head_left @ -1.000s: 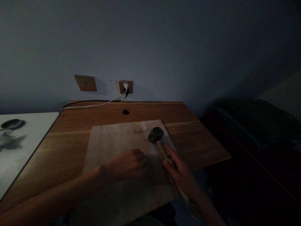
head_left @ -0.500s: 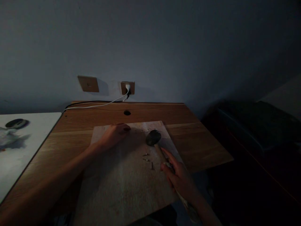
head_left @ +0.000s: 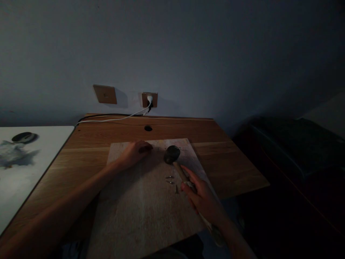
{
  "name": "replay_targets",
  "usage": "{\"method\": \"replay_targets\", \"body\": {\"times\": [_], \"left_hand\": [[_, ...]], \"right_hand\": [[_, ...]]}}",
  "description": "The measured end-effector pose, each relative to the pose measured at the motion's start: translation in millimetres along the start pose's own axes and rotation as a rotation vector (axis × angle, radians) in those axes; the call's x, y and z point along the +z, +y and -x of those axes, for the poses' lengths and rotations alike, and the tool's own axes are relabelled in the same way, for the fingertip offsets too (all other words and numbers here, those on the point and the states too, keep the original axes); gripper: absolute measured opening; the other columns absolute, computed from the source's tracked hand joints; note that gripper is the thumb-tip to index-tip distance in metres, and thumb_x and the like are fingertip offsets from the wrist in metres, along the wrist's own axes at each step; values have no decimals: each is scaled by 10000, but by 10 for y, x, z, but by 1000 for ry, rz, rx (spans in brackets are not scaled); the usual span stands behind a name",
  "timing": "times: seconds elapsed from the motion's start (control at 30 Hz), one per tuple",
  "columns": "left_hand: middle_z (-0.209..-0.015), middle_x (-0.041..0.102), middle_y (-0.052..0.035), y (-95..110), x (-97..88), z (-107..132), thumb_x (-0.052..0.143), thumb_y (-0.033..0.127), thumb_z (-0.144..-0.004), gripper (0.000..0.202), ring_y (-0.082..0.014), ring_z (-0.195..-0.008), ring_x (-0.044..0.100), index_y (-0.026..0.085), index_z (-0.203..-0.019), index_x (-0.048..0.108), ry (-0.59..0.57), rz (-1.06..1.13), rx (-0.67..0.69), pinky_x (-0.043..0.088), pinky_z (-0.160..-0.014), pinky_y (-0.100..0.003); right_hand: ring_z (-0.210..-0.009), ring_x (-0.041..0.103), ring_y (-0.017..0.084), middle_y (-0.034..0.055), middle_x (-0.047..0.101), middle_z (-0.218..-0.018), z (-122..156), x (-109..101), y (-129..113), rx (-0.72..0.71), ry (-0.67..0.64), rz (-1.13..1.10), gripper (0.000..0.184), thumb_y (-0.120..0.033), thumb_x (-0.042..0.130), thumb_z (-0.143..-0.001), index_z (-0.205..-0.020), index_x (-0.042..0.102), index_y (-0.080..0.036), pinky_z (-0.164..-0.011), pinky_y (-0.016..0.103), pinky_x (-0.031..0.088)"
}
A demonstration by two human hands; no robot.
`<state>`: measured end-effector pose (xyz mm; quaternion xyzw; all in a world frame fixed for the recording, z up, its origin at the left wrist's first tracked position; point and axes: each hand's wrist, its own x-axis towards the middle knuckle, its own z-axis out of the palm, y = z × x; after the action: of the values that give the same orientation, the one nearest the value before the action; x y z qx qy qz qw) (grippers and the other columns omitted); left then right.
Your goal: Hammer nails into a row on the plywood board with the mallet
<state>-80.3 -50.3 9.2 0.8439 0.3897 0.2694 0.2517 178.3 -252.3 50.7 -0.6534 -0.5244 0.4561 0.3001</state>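
My right hand (head_left: 203, 196) is wrapped round the wooden handle of a hammer (head_left: 171, 154). The hammer's dark, rounded head is over the far right part of a pale wooden board (head_left: 137, 212). On the board's far side rests my left hand (head_left: 133, 154), its fingers curled in; what they pinch, if anything, is too dark to make out. A gap separates it from the hammer head. Three small metal screws or nails (head_left: 169, 182) lie on the board, just left of the hammer handle.
The board lies on a brown wooden table (head_left: 226, 154) against a wall. Cables run from a wall socket (head_left: 149, 100) along the back edge. A white surface (head_left: 54, 144) on the left bears a dark round object (head_left: 24, 137) and a crumpled grey thing (head_left: 16, 154).
The hammer head has moved a little left across the board, towards my left hand. My left hand stays at nearly the same place on the board. The whole view has shifted slightly.
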Motion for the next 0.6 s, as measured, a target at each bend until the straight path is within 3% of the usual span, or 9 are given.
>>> {"method": "replay_targets", "body": {"times": [0.23, 0.6], "left_hand": [[-1059, 815, -66, 23, -15, 7, 600, 134, -845, 284, -247, -985, 750, 219, -1021, 807, 8, -63, 65, 572, -979, -385], [-1071, 815, -57, -2, 6, 9, 611, 138, -854, 283, -239, -997, 748, 233, -1025, 815, -2, -69, 64, 564, -997, -374]], "right_hand": [[-392, 427, 97, -73, 535, -617, -72, 27, -133, -19, -24, 26, 636, -345, 534, -1023, -1632, 421, -202, -403, 218, 369], [-384, 436, 89, -85, 510, -593, -109, 74, -125, -23, -34, -27, 618, -333, 554, -1016, -1619, 445, -253, -368, 179, 368]]}}
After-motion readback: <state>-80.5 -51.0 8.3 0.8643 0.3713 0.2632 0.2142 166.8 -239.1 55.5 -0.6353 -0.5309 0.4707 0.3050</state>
